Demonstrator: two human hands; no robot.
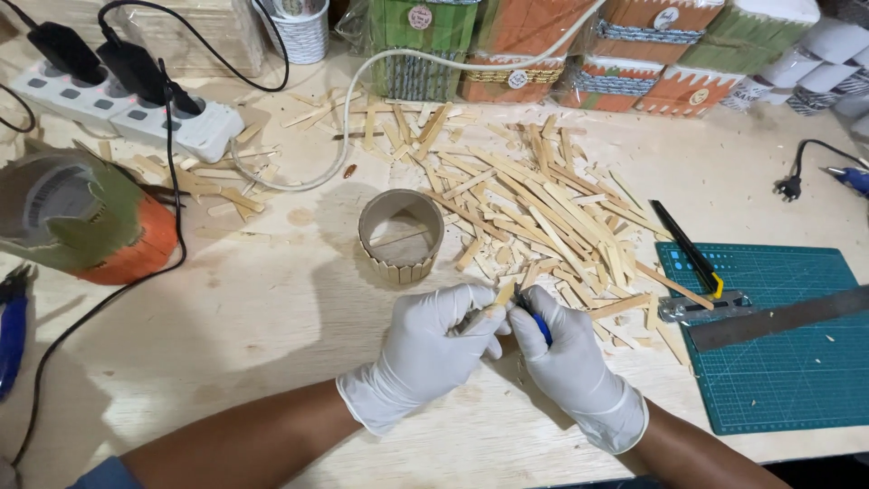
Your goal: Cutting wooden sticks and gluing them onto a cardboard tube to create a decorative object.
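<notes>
1. Head view, hands: both hands wear white gloves and meet at the near middle of the wooden table (272, 308). The left hand (425, 349) is closed around a short wooden stick piece (503, 294), pinching it between thumb and fingertips. The right hand (566, 362) is closed around a blue-handled tool (536, 324), whose tip sits against the stick piece. The two hands touch each other.
2. Head view, work item: the stick piece is held just above the table, directly in front of a cardboard ring (400, 235). The ring stands upright just beyond the hands; short wooden sticks line the lower part of its outer wall.
3. Head view, stock: a loose pile of wooden sticks (534, 213) is spread across the table beyond and to the right of the hands, reaching close to the right hand.
4. Head view, right side: a green cutting mat (778, 362) lies on the table. A metal ruler (778, 317) rests across it at an angle. A black and yellow utility knife (692, 254) lies at the mat's left edge.
5. Head view, left side: a white power strip (118, 113) with black plugs lies at the far left. An orange and green container (86, 222) lies on its side near it.
6. Head view, far edge: finished green and orange boxes (579, 45) stand in a row.
</notes>
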